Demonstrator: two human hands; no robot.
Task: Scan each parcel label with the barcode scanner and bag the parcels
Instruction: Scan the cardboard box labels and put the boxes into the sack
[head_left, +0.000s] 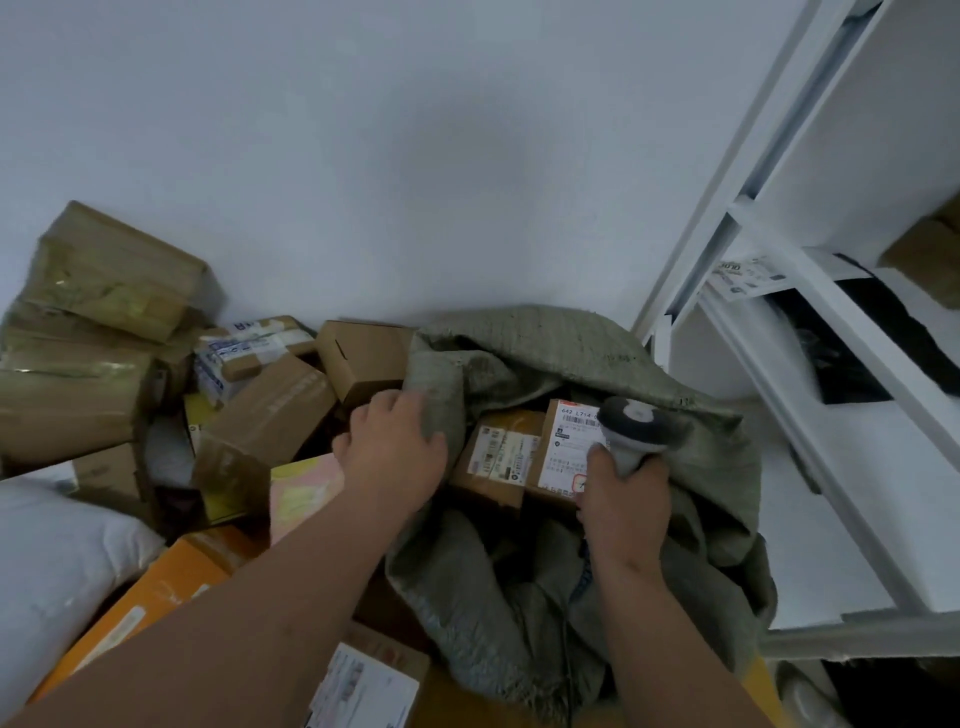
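White wall, parcel pile (249, 415) | left hand (395, 447) grips sack (545, 353) rim | right hand (623, 499) grips barcode scanner (639, 426) over labelled parcel (566, 447) in sack

Coarse woven sack (571, 343); matt cardboard parcels (270, 410).

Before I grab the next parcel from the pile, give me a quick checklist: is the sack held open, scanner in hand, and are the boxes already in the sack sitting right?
1. Sack mouth held open: ok, the left hand grips its left rim.
2. Barcode scanner in hand: ok, the right hand grips its handle over the sack.
3. Parcels inside: ok, two labelled boxes lie side by side in the opening, labels up.
4. Those labels already scanned: cannot tell.
5. Free hand for the next parcel: not ok, both hands are occupied.
6. Next parcels within sight: ok, the cardboard pile lies left of the sack.
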